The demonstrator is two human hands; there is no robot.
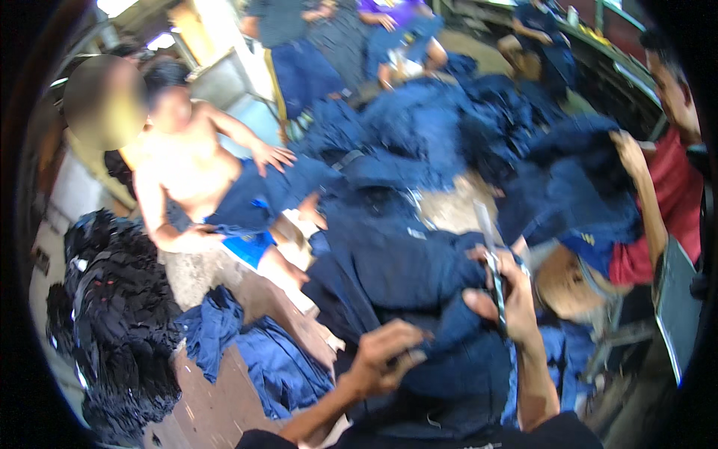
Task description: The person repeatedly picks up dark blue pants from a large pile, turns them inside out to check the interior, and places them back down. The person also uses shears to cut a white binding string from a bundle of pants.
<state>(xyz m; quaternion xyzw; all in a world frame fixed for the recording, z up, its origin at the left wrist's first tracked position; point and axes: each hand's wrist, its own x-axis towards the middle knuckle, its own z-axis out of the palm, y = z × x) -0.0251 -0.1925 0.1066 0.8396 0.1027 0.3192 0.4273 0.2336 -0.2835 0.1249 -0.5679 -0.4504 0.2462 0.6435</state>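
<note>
A dark blue garment (389, 258) lies across my lap and spreads forward in front of me. My right hand (516, 288) is closed around a pair of metal scissors (491, 262), held upright over the garment's right side with the narrow end pointing away from me. The thumb of that hand rests close to the cloth. Lower and to the left, my left hand (385, 359) hovers at or on the garment, fingers curled toward the thumb. Blur hides what is between those fingertips. A short pale thread (434, 420) shows on the cloth near my body.
A large pile of blue garments (419, 123) fills the middle distance. At left stands a heap of black cloth pieces (120, 322), with loose blue garments (280, 367) beside it. One person (194, 165) sits front left; another (636, 209) at right holds dark cloth. Others sit farther back.
</note>
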